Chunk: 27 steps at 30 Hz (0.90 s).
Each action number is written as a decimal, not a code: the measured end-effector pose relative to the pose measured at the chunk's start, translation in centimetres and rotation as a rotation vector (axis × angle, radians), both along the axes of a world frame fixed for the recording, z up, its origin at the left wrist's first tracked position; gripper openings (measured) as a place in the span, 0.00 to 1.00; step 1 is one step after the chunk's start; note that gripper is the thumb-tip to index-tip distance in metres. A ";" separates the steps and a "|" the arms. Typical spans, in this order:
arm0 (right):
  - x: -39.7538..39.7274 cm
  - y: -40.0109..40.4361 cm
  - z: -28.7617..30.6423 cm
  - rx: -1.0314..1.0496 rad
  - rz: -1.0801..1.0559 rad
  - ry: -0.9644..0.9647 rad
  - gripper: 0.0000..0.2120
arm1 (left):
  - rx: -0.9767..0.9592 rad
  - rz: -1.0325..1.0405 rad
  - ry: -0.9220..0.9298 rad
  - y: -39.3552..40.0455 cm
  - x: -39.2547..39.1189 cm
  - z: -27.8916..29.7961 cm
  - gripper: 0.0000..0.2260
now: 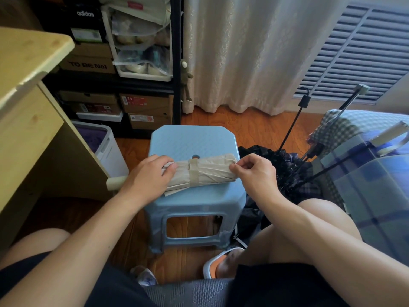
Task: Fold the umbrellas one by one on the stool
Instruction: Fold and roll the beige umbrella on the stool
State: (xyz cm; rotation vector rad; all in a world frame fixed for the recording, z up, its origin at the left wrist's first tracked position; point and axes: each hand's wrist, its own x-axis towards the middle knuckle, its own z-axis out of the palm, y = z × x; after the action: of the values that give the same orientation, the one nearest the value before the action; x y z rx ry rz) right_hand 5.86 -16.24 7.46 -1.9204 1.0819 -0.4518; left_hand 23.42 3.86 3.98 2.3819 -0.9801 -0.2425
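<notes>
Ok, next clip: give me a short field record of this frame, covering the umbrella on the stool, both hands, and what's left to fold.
on stool: beige umbrella, rolled, strap fastened around it, lying across blue stool
left hand: rests on the umbrella's left end
right hand: pinches fabric at the right end
remaining: dark umbrellas unfolded on the floor, right of stool

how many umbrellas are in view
At least 3: a beige umbrella strapped shut on the stool, and two dark unfolded ones on the floor to its right; their overlapping canopies may hide more.
</notes>
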 end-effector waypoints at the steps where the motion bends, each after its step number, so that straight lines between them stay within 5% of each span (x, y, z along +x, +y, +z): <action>1: 0.0 0.0 0.0 0.000 -0.002 -0.001 0.06 | 0.002 0.000 0.000 0.0 0.0 0.0 0.15; 11: 0.2 -0.1 0.1 0.026 -0.020 -0.017 0.03 | 0.004 0.002 -0.003 -0.1 -0.1 0.2 0.15; 18: 0.0 -0.5 0.4 0.268 -0.095 -0.029 0.05 | 0.006 -0.009 -0.010 0.0 -0.2 0.1 0.15; 24: 0.0 -0.8 0.7 0.604 -0.091 -0.239 0.02 | -0.030 0.011 0.005 0.0 -0.1 -0.1 0.15; 27: 0.2 -0.8 0.4 0.604 -0.078 -0.202 0.02 | -0.016 0.001 -0.019 -0.1 -0.1 -0.3 0.15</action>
State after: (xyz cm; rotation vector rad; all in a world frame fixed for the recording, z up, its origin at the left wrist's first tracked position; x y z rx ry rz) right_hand 6.02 -17.07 7.88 -1.2791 1.0176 -0.3064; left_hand 23.27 3.75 3.70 2.3748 -0.9855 -0.2115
